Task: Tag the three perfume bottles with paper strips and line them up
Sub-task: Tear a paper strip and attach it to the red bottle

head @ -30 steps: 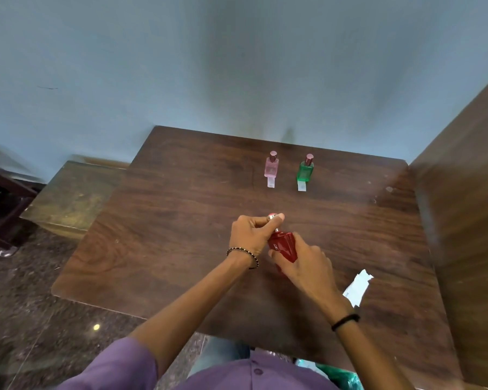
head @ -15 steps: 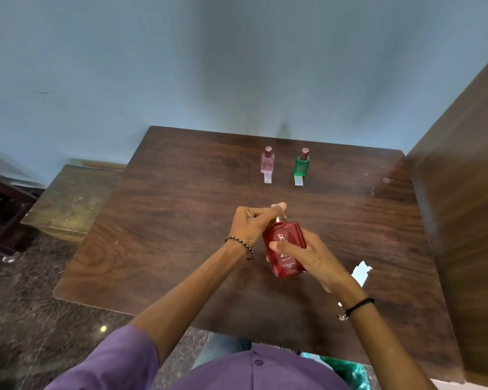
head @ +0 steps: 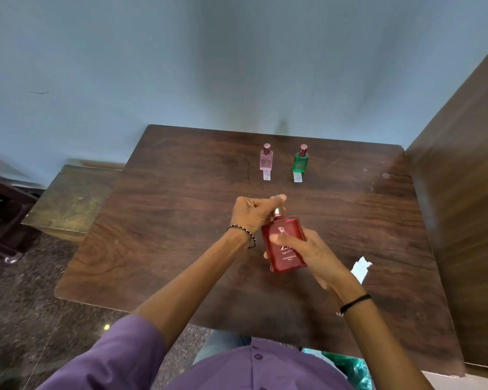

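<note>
A red perfume bottle [head: 282, 243] is held above the middle of the wooden table [head: 181, 220]. My right hand [head: 313, 254] grips its body from the right, thumb across the label. My left hand [head: 254, 213] is closed at the bottle's neck, thumb over the silver sprayer; whether it holds a cap is hidden. At the back of the table a pink bottle [head: 266, 160] and a green bottle [head: 300, 162] stand upright side by side, each with a white paper strip [head: 266, 175] [head: 297, 177] lying in front of it.
A torn piece of white paper [head: 361, 267] lies on the table to the right of my right hand. A wooden panel [head: 462, 192] rises along the table's right side. A lower side table [head: 71, 204] stands to the left, and a blue wall behind.
The red bottle has been turned upright so its labelled face shows, and lifted slightly. My right hand shifted to grip its side. The left hand stays at the bottle's top.
</note>
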`<state>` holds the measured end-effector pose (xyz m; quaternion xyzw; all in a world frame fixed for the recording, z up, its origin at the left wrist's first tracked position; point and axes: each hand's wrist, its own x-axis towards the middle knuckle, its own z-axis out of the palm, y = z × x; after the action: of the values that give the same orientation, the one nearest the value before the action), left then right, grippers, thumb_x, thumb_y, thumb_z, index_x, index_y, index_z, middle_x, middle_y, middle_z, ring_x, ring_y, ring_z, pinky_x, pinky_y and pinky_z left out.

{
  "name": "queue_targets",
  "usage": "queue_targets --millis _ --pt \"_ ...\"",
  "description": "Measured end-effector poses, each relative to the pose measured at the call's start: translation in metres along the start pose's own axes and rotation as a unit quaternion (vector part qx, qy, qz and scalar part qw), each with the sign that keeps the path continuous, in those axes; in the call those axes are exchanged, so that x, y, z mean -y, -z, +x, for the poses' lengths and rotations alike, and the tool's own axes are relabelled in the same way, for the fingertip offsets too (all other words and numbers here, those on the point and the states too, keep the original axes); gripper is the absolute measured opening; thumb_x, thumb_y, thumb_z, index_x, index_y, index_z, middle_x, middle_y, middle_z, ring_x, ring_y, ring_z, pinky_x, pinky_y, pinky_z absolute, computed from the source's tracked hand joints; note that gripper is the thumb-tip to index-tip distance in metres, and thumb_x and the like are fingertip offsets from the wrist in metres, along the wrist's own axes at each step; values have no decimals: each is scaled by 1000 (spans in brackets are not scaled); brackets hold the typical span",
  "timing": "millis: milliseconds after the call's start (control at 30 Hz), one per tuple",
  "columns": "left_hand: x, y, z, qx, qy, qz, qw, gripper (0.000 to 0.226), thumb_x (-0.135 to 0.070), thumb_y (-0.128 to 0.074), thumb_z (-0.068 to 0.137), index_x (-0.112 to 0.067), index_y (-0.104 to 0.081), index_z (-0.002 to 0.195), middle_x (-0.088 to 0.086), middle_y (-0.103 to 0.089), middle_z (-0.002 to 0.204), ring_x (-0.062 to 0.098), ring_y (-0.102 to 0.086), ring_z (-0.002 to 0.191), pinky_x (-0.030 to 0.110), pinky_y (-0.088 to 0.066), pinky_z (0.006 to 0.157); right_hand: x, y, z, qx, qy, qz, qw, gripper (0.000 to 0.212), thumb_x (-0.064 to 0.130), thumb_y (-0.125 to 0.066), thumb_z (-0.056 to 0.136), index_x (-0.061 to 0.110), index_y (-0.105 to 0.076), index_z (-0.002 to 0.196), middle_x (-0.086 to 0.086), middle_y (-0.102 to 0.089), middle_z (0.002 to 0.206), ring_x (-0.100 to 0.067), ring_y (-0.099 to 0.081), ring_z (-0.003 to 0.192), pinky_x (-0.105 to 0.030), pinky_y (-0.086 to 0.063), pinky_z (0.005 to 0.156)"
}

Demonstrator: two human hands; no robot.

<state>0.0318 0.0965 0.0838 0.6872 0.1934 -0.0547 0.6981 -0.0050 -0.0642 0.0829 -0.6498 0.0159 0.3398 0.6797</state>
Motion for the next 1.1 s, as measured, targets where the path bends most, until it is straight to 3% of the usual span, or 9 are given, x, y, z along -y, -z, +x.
queue_targets --millis 100,167,300,433,667,767,833,933,1100 --pt "-13 22 22 -89 -43 17 995 44 -45 -82 70 -1 -78 72 11 -77 75 22 -76 82 37 -58 87 -5 -8 -3 -83 8 -208 975 34 43 -76 85 26 -67 113 3 -76 100 -14 -73 93 -36 -59 87" --pt "-25 37 30 -81 -39 5 996 41 -38 -83 72 2 -78 76 14 -77 80 22 -76 83 35 -60 82 -13 -10 -7 -98 2 -216 971 35 47 -75 84 29 -66 113 8 -75 103 -10 -72 94 -34 -59 88" --pt "-31 43 23 -19 0 -16 1000 42 -23 -81 78 15 -72 91 21 -76 89 24 -76 83 25 -60 67 -19 -9 -11 -79 -1 -95 992 38 44 -79 83 28 -67 115 -1 -79 104 -17 -76 95 -47 -59 93" --pt "-18 36 15 -2 49 -37 998 38 -28 -80 79 7 -75 93 18 -77 88 25 -75 88 29 -62 72 -17 -13 -12 -21 4 102 995 48 19 -74 87 7 -59 131 -22 -76 102 -37 -75 92 -49 -60 86" --pt "-15 25 7 25 75 -61 995 41 -34 -78 80 4 -75 98 14 -77 92 21 -75 91 24 -59 67 -12 -1 -13 74 36 253 964 66 11 -58 83 30 -48 146 -27 -67 125 -29 -70 96 -47 -58 82" --pt "-15 24 6 30 82 -63 994 41 -36 -76 81 1 -76 97 13 -77 92 21 -75 91 25 -58 70 -10 5 -10 59 40 281 957 82 11 -67 71 32 -45 147 -21 -67 111 -28 -65 90 -47 -54 79" --pt "-15 22 6 36 85 -61 994 39 -37 -75 81 -1 -77 96 12 -78 92 22 -75 92 29 -59 77 -5 6 -10 39 56 235 970 84 9 -65 74 42 -43 147 -18 -60 107 -27 -60 84 -44 -52 72" --pt "-15 19 5 43 93 -66 993 40 -36 -76 81 1 -76 98 14 -77 94 22 -75 88 31 -60 78 5 4 -8 -40 82 -7 996 76 12 -61 89 59 -35 143 -16 -54 115 -25 -57 87 -36 -54 69" --pt "-14 14 1 56 105 -88 989 42 -34 -75 82 4 -75 99 17 -76 100 20 -74 83 33 -60 77 9 -3 -1 -120 131 -254 951 67 25 -62 92 62 -31 139 -2 -52 116 -20 -56 97 -34 -50 82"
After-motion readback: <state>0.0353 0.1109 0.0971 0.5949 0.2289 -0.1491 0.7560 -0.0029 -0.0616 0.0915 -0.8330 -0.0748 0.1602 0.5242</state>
